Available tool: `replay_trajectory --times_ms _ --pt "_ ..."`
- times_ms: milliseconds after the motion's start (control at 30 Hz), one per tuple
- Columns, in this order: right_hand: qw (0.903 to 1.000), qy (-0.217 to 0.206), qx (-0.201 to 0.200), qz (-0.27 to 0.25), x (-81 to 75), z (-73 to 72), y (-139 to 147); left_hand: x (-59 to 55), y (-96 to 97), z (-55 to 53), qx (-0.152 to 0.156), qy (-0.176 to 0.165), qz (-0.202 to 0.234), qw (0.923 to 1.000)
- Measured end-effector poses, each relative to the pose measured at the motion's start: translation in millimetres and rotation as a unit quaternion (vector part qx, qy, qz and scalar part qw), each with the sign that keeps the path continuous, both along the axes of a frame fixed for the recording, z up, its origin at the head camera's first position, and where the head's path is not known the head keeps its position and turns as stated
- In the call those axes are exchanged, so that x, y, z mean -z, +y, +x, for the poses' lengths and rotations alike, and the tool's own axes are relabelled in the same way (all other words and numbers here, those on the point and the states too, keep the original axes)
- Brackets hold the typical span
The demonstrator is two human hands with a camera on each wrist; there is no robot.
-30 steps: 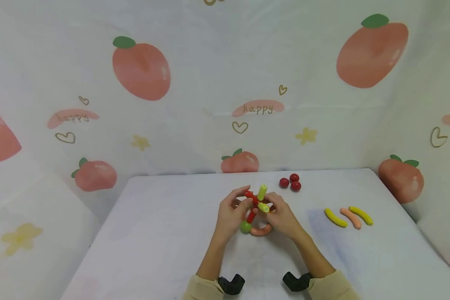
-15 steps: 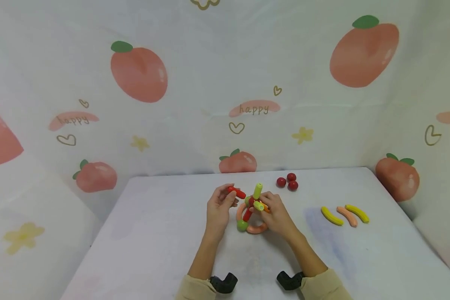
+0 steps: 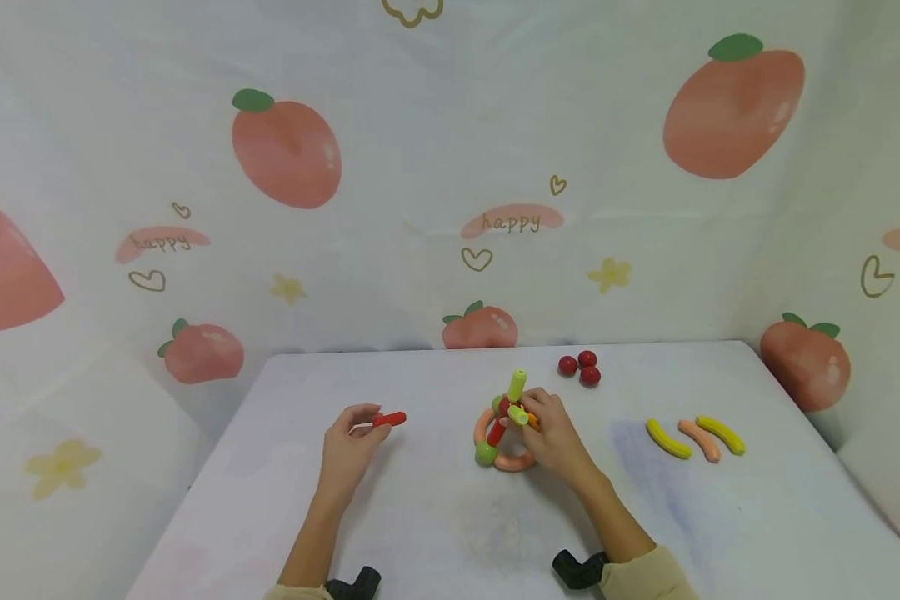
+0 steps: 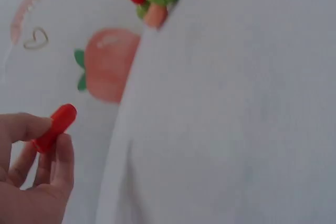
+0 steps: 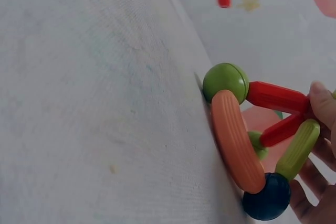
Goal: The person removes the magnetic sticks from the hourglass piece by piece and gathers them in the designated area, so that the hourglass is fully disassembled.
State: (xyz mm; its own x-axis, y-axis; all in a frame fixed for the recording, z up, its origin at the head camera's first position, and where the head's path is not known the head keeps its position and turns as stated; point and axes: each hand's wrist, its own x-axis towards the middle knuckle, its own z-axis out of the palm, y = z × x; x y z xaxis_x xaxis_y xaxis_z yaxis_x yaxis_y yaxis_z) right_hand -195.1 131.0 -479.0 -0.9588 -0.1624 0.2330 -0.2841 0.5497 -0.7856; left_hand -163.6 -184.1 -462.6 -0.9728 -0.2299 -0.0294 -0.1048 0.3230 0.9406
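In the head view my left hand (image 3: 350, 450) pinches a short red building rod (image 3: 390, 418) between thumb and fingers, left of the built frame. The same red rod (image 4: 56, 128) shows in the left wrist view. My right hand (image 3: 558, 437) grips the upper part of a frame of rods and balls. In the right wrist view the frame has a green ball (image 5: 226, 82), a curved orange rod (image 5: 236, 140), a dark blue ball (image 5: 266, 196), red rods (image 5: 277, 97) and a lime rod (image 5: 298, 149). Another lime rod (image 3: 517, 384) points up from its top.
Three dark red balls (image 3: 589, 376) lie at the back of the white table (image 3: 285, 500). Two curved yellow rods (image 3: 668, 438) and a curved orange rod (image 3: 700, 441) lie to the right. A fruit-printed cloth (image 3: 390, 167) hangs behind the table.
My left hand has pulled the red rod away from the frame and moved it left. My right hand stays on the frame.
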Motion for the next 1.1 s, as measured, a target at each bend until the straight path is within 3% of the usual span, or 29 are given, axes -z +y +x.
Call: replay_trajectory --times_ms 133,300,467,633,733,833,967,1100 --pt "1.0 -0.007 0.001 -0.006 0.6 0.4 -2.1 5.5 -30.0 2.5 -0.013 -0.036 -0.067 0.997" --pt "1.0 -0.004 0.004 -0.006 1.1 0.5 -3.0 10.6 -57.1 1.5 -0.009 -0.049 -0.115 0.9922" --pt "1.0 -0.004 0.002 -0.006 0.6 0.6 -3.3 17.1 -70.3 1.5 -0.005 -0.038 -0.172 0.9843" --pt "0.9999 -0.009 0.002 -0.007 1.0 -0.1 -3.5 17.8 -70.0 1.5 0.001 -0.037 -0.21 0.977" --pt "0.9999 -0.013 0.001 -0.009 1.8 -0.6 -2.9 11.3 -58.7 -2.7 0.008 -0.016 -0.202 0.9791" --pt "0.9998 -0.016 0.0 -0.008 2.6 -0.8 -2.1 -0.7 -33.5 -11.7 0.024 0.029 -0.169 0.9849" --pt "0.9999 -0.01 -0.002 -0.002 3.4 -0.6 -0.6 -20.2 17.8 -25.1 0.072 0.082 -0.101 0.9889" --pt "0.9999 0.006 -0.009 -0.002 3.3 -0.5 0.6 -33.3 72.5 -37.1 0.128 0.114 -0.057 0.9835"
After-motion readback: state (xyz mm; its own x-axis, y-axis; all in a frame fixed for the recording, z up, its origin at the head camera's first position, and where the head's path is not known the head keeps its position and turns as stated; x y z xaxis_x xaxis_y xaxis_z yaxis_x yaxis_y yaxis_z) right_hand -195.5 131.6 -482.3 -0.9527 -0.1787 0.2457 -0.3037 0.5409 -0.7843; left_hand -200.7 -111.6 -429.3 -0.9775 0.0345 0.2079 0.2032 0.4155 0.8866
